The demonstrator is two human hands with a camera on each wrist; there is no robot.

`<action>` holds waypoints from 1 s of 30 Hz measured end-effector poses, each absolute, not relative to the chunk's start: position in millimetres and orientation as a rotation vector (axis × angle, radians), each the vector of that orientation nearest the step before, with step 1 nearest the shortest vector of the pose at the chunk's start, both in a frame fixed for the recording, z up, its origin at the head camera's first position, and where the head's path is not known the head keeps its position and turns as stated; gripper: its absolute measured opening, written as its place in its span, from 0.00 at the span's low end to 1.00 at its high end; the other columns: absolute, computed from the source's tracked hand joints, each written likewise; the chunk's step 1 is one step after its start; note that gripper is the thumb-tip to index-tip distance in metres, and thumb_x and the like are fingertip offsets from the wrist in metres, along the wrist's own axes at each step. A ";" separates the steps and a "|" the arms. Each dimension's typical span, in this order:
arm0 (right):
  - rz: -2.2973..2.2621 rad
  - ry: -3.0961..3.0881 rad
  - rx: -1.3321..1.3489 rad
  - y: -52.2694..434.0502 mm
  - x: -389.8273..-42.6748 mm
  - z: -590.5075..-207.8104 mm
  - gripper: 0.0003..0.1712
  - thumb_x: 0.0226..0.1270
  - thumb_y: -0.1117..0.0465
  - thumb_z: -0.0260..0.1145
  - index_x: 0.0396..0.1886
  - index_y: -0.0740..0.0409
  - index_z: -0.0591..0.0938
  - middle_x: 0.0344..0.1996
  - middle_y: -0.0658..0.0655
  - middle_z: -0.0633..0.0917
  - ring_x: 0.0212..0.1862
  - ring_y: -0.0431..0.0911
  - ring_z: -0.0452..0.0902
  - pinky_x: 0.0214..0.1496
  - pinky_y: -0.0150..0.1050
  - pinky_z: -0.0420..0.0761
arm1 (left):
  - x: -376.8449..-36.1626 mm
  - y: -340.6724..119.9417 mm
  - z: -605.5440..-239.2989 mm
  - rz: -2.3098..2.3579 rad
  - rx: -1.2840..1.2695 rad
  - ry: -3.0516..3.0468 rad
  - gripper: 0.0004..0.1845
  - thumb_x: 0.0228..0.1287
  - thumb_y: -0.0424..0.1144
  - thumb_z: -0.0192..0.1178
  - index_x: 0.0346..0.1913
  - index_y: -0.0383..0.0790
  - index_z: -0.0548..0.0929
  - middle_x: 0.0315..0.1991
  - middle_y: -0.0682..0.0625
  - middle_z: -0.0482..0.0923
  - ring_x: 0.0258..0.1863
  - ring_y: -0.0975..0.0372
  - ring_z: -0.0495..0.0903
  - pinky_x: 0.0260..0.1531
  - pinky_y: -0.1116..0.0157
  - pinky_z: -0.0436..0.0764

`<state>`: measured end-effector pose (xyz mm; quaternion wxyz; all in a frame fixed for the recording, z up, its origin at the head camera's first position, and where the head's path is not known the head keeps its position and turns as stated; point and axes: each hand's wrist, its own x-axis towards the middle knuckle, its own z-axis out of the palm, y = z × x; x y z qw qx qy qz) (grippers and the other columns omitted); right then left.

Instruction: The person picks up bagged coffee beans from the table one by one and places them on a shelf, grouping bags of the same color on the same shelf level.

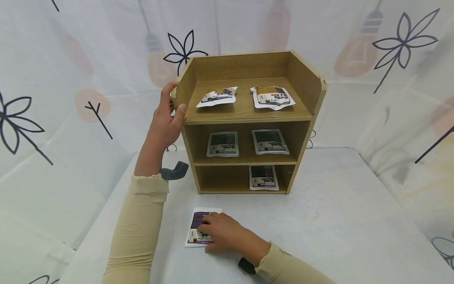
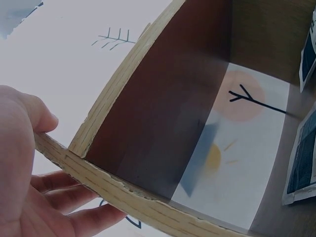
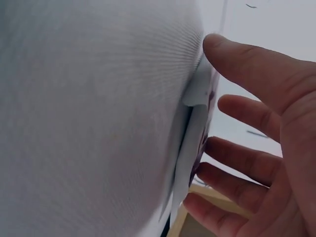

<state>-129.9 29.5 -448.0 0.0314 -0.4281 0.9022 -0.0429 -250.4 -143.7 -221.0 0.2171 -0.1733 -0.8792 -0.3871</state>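
— White cloth covers the counter (image 1: 337,221), and pale curtains printed with flowers and bulbs hang all round.

— And the packet (image 1: 199,227)?

— It lies flat before the wooden shelf unit (image 1: 248,118), long axis running toward the shelves. The right hand (image 1: 223,234) rests on it, fingers loosely spread. The left hand (image 1: 166,118) grips the unit's upper left wall, thumb inside.

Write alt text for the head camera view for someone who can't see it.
A person's left hand grips the upper left side edge of a small wooden three-tier shelf on a white table, while the right hand rests on a sachet lying flat in front. Five similar sachets lie on the shelves.
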 end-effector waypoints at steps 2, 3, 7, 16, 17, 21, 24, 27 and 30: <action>-0.118 2.774 -1.317 28.1 -129.9 -448.5 0.28 0.57 0.38 0.69 0.57 0.35 0.78 0.56 0.46 0.78 0.60 0.42 0.73 0.60 0.41 0.76 | -250.5 -143.7 -221.0 -1.071 -0.480 -2.435 0.28 0.73 0.50 0.40 0.71 0.72 0.46 0.69 0.43 0.62 0.66 0.50 0.69 0.58 0.46 0.75; -0.112 2.774 -1.317 27.5 -129.9 -448.4 0.28 0.56 0.38 0.69 0.57 0.35 0.78 0.55 0.45 0.78 0.60 0.42 0.73 0.60 0.41 0.76 | -250.5 -143.6 -221.0 -1.070 -0.480 -2.434 0.28 0.73 0.50 0.40 0.70 0.72 0.46 0.69 0.43 0.62 0.66 0.50 0.69 0.58 0.46 0.75; -0.094 2.767 -1.315 26.0 -130.1 -448.3 0.27 0.57 0.41 0.69 0.57 0.35 0.78 0.55 0.45 0.78 0.59 0.42 0.73 0.60 0.41 0.76 | -250.3 -143.4 -220.8 -1.068 -0.474 -2.437 0.28 0.73 0.50 0.40 0.70 0.73 0.46 0.69 0.43 0.62 0.66 0.50 0.69 0.58 0.46 0.75; -0.121 2.824 -1.395 28.0 -127.0 -443.2 0.18 0.55 0.51 0.69 0.47 0.40 0.81 0.43 0.44 0.82 0.45 0.38 0.78 0.44 0.35 0.80 | -250.5 -143.2 -220.9 -1.070 -0.465 -2.444 0.28 0.73 0.50 0.40 0.70 0.73 0.46 0.69 0.44 0.62 0.66 0.51 0.69 0.58 0.46 0.75; -0.130 2.831 -1.402 28.9 -126.7 -442.3 0.17 0.55 0.52 0.69 0.47 0.40 0.81 0.43 0.44 0.82 0.45 0.38 0.78 0.42 0.35 0.80 | -250.3 -143.3 -220.9 -1.070 -0.464 -2.445 0.28 0.73 0.50 0.40 0.70 0.73 0.46 0.69 0.44 0.62 0.66 0.51 0.69 0.58 0.46 0.75; -0.132 2.866 -1.465 31.9 -126.0 -438.7 0.12 0.57 0.54 0.67 0.43 0.42 0.82 0.39 0.43 0.83 0.41 0.37 0.79 0.37 0.33 0.79 | -249.5 -143.5 -220.6 -1.067 -0.456 -2.450 0.28 0.73 0.50 0.40 0.70 0.74 0.46 0.69 0.44 0.62 0.66 0.50 0.69 0.59 0.46 0.75; -0.126 2.920 -1.545 34.2 -126.2 -436.6 0.09 0.57 0.54 0.67 0.39 0.43 0.83 0.36 0.42 0.83 0.38 0.36 0.79 0.34 0.32 0.78 | -249.6 -143.6 -220.2 -1.063 -0.450 -2.453 0.28 0.73 0.51 0.40 0.70 0.75 0.45 0.69 0.44 0.62 0.66 0.51 0.68 0.59 0.46 0.74; -0.167 2.979 -1.630 37.3 -126.8 -433.7 0.06 0.59 0.56 0.67 0.37 0.44 0.84 0.34 0.42 0.84 0.37 0.35 0.80 0.33 0.30 0.79 | -249.7 -143.4 -220.0 -1.060 -0.448 -2.452 0.28 0.73 0.51 0.40 0.70 0.75 0.45 0.69 0.44 0.62 0.66 0.51 0.68 0.59 0.47 0.74; -0.231 3.009 -1.691 40.9 -127.4 -429.9 0.06 0.60 0.57 0.68 0.37 0.46 0.85 0.34 0.43 0.85 0.38 0.35 0.82 0.36 0.29 0.80 | -249.5 -143.0 -220.3 -1.061 -0.448 -2.456 0.28 0.73 0.51 0.40 0.70 0.75 0.45 0.70 0.45 0.62 0.67 0.52 0.68 0.60 0.47 0.74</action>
